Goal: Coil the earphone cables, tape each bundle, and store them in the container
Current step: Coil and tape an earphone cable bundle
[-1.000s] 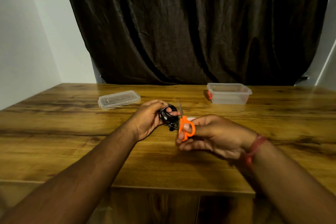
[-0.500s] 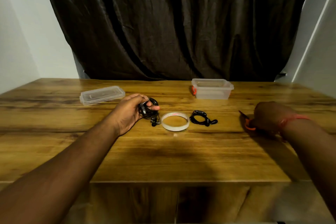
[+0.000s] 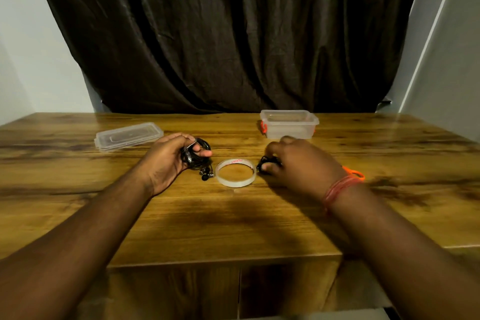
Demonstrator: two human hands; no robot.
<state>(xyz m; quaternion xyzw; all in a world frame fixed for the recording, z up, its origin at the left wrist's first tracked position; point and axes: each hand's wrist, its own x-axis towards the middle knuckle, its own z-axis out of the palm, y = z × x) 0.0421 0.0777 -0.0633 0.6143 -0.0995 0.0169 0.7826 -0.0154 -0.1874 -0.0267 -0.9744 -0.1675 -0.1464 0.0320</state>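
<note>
My left hand (image 3: 166,161) is closed around a coiled black earphone bundle (image 3: 198,154), held just above the table, with its earbuds (image 3: 206,173) hanging down. A clear tape roll (image 3: 235,173) lies flat between my hands. My right hand (image 3: 298,163) rests on the table to the right of the roll, its fingers curled around a second black earphone bundle (image 3: 267,162), which it mostly hides. The open clear container (image 3: 289,125) with an orange clasp stands behind my right hand.
The container's clear lid (image 3: 128,135) lies at the back left of the wooden table (image 3: 233,226). Orange-handled scissors (image 3: 354,173) lie on the table behind my right wrist. A dark curtain hangs behind the table.
My right hand set the scissors down at the right, then moved left onto the second earphone bundle. My left hand kept hold of its bundle.
</note>
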